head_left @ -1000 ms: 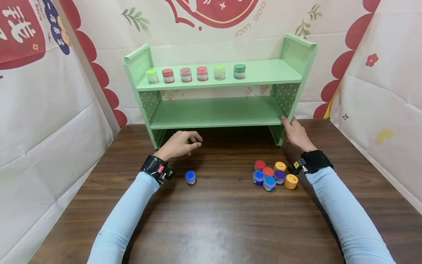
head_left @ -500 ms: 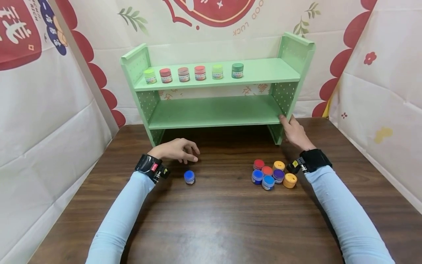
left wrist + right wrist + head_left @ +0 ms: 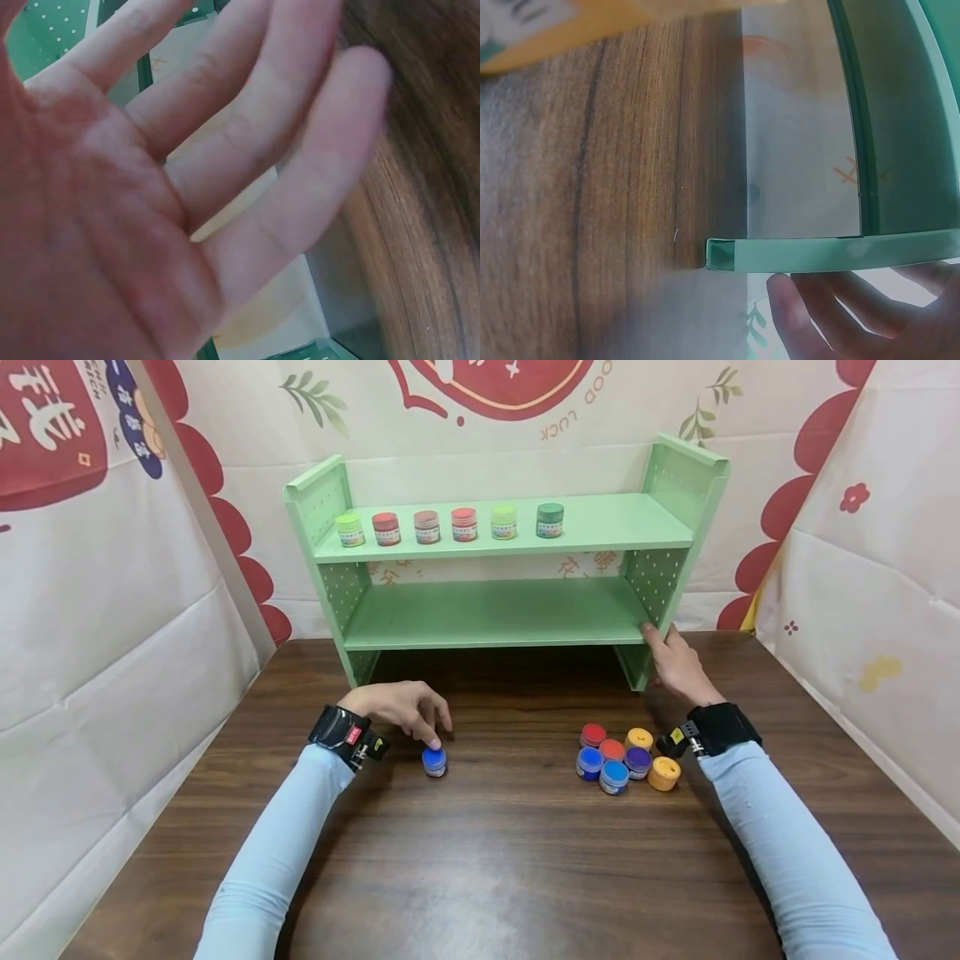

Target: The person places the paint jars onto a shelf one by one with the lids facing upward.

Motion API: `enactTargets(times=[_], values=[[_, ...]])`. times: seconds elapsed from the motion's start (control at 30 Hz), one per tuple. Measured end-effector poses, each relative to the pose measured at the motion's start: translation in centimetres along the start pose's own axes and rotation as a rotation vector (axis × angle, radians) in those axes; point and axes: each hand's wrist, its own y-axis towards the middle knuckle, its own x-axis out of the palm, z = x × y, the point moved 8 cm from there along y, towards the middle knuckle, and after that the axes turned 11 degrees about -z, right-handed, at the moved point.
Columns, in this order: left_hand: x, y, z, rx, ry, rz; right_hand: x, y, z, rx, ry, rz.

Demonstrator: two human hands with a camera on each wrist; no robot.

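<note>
A small blue-lidded paint jar (image 3: 434, 762) stands alone on the wooden table (image 3: 487, 860). My left hand (image 3: 429, 737) reaches down over it, and its straight fingers (image 3: 300, 195) touch the lid without closing round it. My right hand (image 3: 662, 645) rests against the right side panel of the green two-tier shelf (image 3: 495, 614), thumb at the panel's front edge. In the right wrist view its fingers (image 3: 840, 307) lie along the panel edge (image 3: 832, 253). Several jars (image 3: 450, 525) stand in a row on the top tier.
A cluster of several jars (image 3: 622, 758) with red, blue, purple and orange lids sits on the table just left of my right wrist. The shelf's lower tier holds nothing. Printed cloth walls (image 3: 112, 610) close in the table on the left, back and right.
My left hand has come down from in front of the shelf towards me until its fingertips reach the blue jar. The right hand has stayed on the shelf's side panel.
</note>
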Motion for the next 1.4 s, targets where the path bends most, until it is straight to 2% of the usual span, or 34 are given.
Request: enactTargets(times=[0.23, 0.53, 0.9, 1.1, 1.4], values=[[0.5, 0.3, -0.1, -0.011, -0.027, -0.046, 0.0, 0.2, 0.2, -0.009, 0.011, -0.002], [0.8, 0.3, 0.6, -0.002, 0.027, -0.057, 0.0, 0.2, 0.2, -0.019, 0.007, 0.008], [1.2, 0.4, 0.5, 0.005, -0.040, -0.103, 0.0, 0.3, 0.3, -0.023, 0.002, 0.004], [1.4, 0.5, 0.6, 0.009, -0.018, -0.122, 0.0, 0.4, 0.3, -0.022, 0.006, 0.003], [1.3, 0.9, 1.2, 0.062, -0.036, -0.082, 0.0, 0.2, 0.2, -0.020, 0.003, 0.006]])
